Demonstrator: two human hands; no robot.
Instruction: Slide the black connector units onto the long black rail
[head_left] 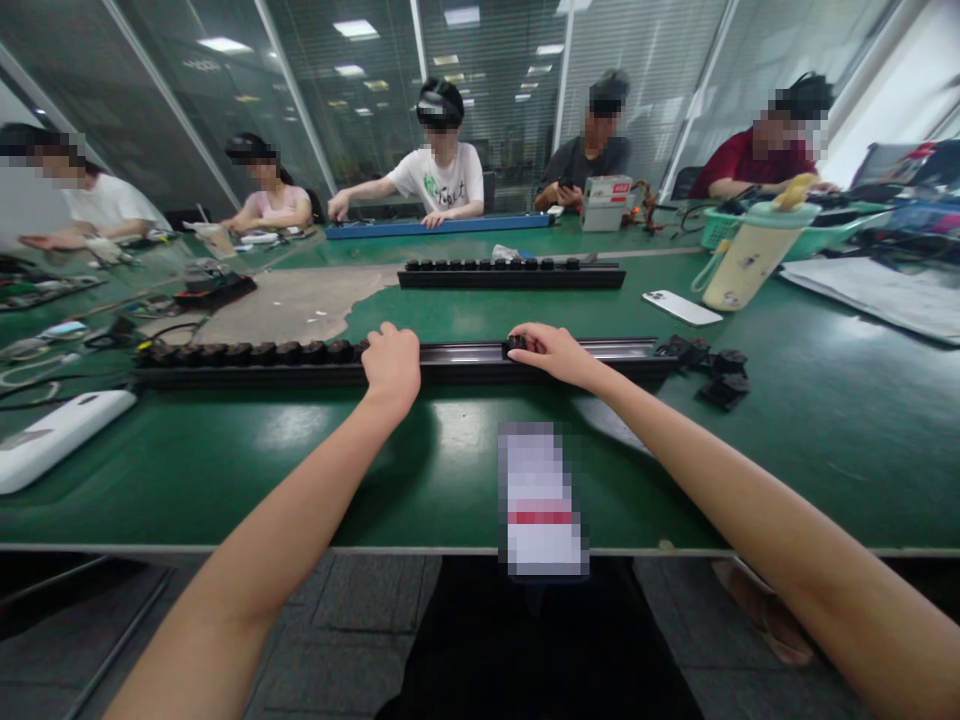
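Observation:
A long black rail with a shiny inner channel lies across the green table in front of me. Several round black pieces sit side by side along its left part. At the end of that row is my left hand, closed, its fingers curled over the rail; what they grip is hidden. My right hand pinches a small black piece at the channel, right of the middle. Beyond the rail's right end, several loose black pieces lie in a cluster on the table.
A second black rail with similar pieces lies farther back. Nearby are a white phone, a cream tumbler, a pixelated sheet-like item at the front edge and a white device. Several people sit across the table.

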